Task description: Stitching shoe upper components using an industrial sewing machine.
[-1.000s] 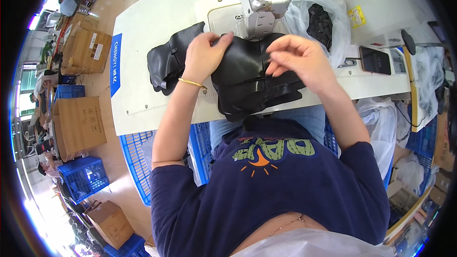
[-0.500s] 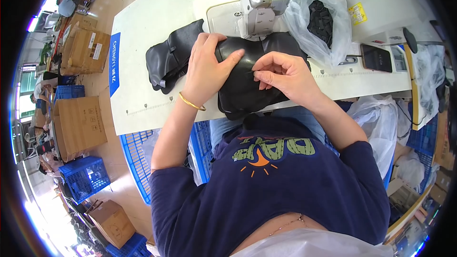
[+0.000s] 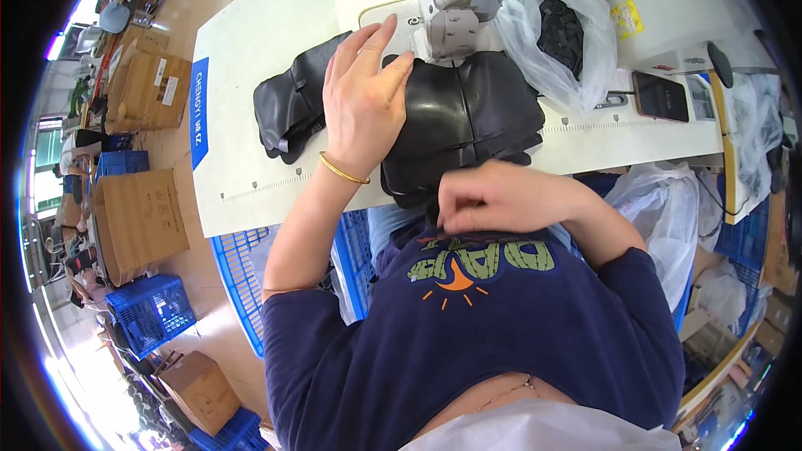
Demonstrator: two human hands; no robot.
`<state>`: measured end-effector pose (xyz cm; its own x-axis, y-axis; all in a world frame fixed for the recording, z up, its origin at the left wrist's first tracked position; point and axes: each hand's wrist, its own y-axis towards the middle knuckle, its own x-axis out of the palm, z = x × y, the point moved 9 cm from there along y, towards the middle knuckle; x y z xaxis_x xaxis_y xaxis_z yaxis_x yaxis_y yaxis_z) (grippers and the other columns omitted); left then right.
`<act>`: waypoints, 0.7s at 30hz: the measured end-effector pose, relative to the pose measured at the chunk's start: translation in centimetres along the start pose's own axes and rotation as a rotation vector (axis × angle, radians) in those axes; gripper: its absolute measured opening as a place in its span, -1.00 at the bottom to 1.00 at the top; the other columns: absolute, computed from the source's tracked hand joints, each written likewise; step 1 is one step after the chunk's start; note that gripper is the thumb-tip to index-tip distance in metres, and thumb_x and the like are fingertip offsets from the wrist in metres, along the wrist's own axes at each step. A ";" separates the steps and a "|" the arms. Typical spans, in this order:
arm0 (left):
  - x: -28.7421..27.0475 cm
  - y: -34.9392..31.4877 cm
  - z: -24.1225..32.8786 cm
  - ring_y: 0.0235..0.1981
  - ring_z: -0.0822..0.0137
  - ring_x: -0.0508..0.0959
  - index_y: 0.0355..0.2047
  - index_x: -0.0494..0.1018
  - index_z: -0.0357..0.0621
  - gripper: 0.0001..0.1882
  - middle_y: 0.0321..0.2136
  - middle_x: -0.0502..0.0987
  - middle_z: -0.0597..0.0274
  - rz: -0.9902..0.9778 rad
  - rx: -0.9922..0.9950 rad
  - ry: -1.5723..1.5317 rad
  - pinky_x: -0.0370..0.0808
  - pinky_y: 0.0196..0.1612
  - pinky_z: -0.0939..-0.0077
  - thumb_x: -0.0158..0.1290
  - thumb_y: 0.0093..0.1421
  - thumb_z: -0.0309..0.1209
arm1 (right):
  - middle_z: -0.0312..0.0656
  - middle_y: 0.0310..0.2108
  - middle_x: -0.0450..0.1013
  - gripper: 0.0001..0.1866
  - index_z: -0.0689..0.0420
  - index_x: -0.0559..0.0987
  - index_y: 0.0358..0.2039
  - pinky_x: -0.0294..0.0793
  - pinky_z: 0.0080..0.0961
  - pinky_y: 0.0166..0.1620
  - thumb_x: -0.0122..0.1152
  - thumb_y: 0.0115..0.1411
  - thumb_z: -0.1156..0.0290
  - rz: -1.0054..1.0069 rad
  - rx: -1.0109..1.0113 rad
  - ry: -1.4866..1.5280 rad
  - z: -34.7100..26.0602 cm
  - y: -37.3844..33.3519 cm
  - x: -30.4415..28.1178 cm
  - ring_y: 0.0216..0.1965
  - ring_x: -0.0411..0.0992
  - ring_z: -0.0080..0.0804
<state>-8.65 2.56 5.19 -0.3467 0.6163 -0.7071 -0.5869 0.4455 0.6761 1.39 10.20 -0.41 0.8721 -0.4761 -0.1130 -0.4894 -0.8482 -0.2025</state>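
Note:
A pile of shiny black leather-like pieces (image 3: 493, 108) lies at the near edge of the table, against the base of a sewing machine (image 3: 455, 12). My left hand (image 3: 368, 100) is open over the left side of this pile, its fingers stretched toward the machine; whether the palm touches the pieces is hidden. Close to my shirt, just off the table's near edge, my right hand (image 3: 501, 198) is closed with curled fingers. Anything inside it cannot be made out. Left of my left hand rests a second black bundle (image 3: 292, 104) with a narrow strip across it.
Right of the machine sits a clear plastic bag (image 3: 535, 33) of small black pieces. Beyond it are a phone (image 3: 660, 98) and a white machine housing (image 3: 677, 12). Blue crates (image 3: 238, 284) stand below the table; cartons (image 3: 142, 217) line the floor at left.
My right hand has moved from a pinch at the black pieces back toward my shirt. My left hand has lifted its fingers and shifted slightly forward.

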 end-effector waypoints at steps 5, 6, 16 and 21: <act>-2.0 1.2 3.4 -0.25 0.19 0.52 -0.38 0.55 -0.20 -0.89 -0.28 0.57 0.12 0.072 0.173 0.151 0.43 -0.20 0.42 0.13 0.03 -0.54 | -0.03 -0.33 0.51 -0.78 0.30 0.40 -0.31 0.44 -0.35 -0.17 0.08 0.19 0.37 0.137 -0.045 -0.158 2.4 1.3 0.5 -0.26 0.50 -0.10; -2.0 1.0 1.2 -0.39 0.30 0.49 -0.38 0.54 -0.23 -0.91 -0.40 0.56 0.15 0.063 -0.123 -0.110 0.41 -0.33 0.49 0.12 0.07 -0.51 | -0.03 -0.33 0.51 -0.78 0.30 0.40 -0.31 0.44 -0.35 -0.17 0.08 0.19 0.37 0.137 -0.046 -0.157 2.6 1.5 0.5 -0.26 0.50 -0.10; 4.8 -4.1 -3.3 -0.57 0.71 0.41 -0.30 0.50 -0.33 -0.79 -0.55 0.53 0.41 -0.598 -0.945 -0.939 0.32 -0.55 0.79 0.19 0.10 -0.45 | -0.10 -0.29 0.52 -0.85 0.27 0.42 -0.34 0.46 -0.43 -0.17 0.07 0.21 0.43 0.231 -0.121 -0.159 2.5 2.8 -0.9 -0.23 0.51 -0.25; 5.4 -4.5 -2.3 -0.51 0.58 0.47 -0.41 0.49 -0.32 -0.88 -0.52 0.54 0.32 -0.482 -0.897 -0.950 0.42 -0.45 0.70 0.15 0.02 -0.54 | -0.17 -0.45 0.51 -0.88 0.25 0.43 -0.37 0.48 -0.54 -0.30 0.06 0.22 0.46 0.219 -0.038 0.013 1.7 2.0 -0.8 -0.41 0.53 -0.40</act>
<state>-9.58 2.40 -2.17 0.4336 0.8839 -0.1754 -0.8937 0.3970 -0.2090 -0.23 9.28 -2.40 0.7448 -0.6530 -0.1375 -0.6672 -0.7321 -0.1374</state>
